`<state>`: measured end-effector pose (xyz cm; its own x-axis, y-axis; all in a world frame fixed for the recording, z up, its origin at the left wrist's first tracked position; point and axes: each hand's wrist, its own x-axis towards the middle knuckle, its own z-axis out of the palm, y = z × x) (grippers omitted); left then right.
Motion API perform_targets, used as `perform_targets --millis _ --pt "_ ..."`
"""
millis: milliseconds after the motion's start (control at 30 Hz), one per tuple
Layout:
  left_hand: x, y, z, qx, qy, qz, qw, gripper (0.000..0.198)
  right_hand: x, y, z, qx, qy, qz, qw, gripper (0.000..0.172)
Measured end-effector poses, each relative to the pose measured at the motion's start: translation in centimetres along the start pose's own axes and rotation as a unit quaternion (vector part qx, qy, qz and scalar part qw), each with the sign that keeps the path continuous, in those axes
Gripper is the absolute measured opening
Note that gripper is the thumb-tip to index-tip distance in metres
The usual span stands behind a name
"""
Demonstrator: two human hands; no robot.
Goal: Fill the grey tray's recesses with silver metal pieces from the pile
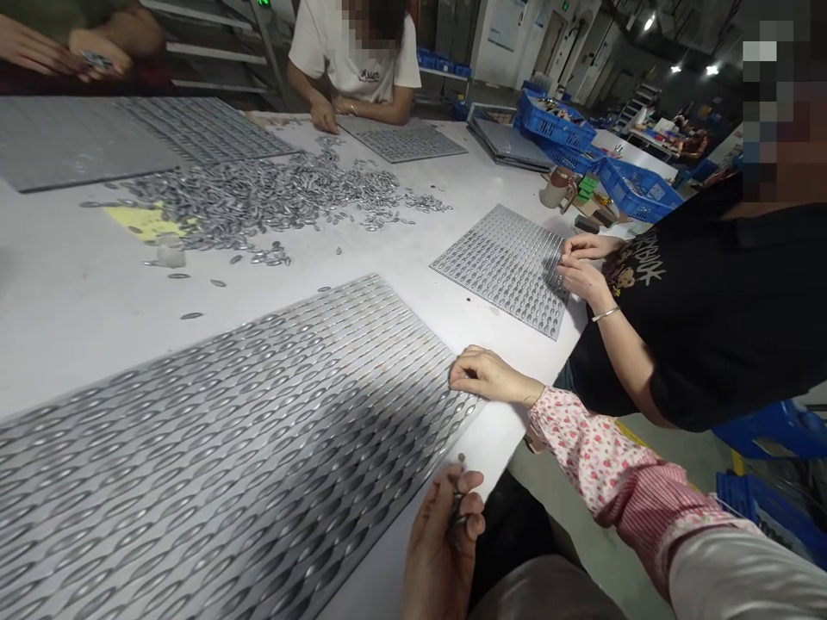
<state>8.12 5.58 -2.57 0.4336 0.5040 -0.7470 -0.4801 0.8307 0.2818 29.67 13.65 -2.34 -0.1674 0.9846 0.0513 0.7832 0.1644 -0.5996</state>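
Observation:
A large grey board (194, 448) lies before me, covered with rows of leaf-shaped, shiny metal pieces; towards its far right corner lie bare, lined rows. My right hand (488, 376), below a floral sleeve, is at the board's right edge. Its thumb and fingers are pinched together, and whatever is between them is hidden. Below, by the table's front edge, my left hand (443, 542) is curled with the palm turned up. Several small dark metal pieces (457, 517) show between its fingers. One loose piece (461, 458) sits just above those fingertips.
A heap of loose metal pieces (277, 194) covers the table's middle, beside yellow paper (146, 222). To the right, a co-worker's hands (585, 265) work at a smaller board (507, 263). Two more people sit across with boards. Blue crates (637, 189) stand at the far right.

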Motion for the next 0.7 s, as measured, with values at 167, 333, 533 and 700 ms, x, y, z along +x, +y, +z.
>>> perform_targets --millis 167,333,533,700 --pt "0.4 -0.6 -0.6 0.021 -0.01 0.017 1.0 0.034 0.4 0.4 0.0 -0.025 0.009 -0.019 0.999 0.012" --pt "0.4 -0.7 -0.6 0.053 -0.02 0.039 0.998 0.036 -0.8 -0.8 -0.1 0.026 0.056 -0.015 0.998 0.016" --pt "0.7 -0.7 -0.5 0.029 -0.012 0.06 0.998 0.029 -4.2 -4.4 0.7 0.185 -0.084 -0.11 0.973 0.027" --pt "1.0 -0.8 -0.6 -0.022 0.016 0.056 0.998 0.028 -5.5 -5.6 2.2 0.188 -0.053 -0.093 0.976 0.023"
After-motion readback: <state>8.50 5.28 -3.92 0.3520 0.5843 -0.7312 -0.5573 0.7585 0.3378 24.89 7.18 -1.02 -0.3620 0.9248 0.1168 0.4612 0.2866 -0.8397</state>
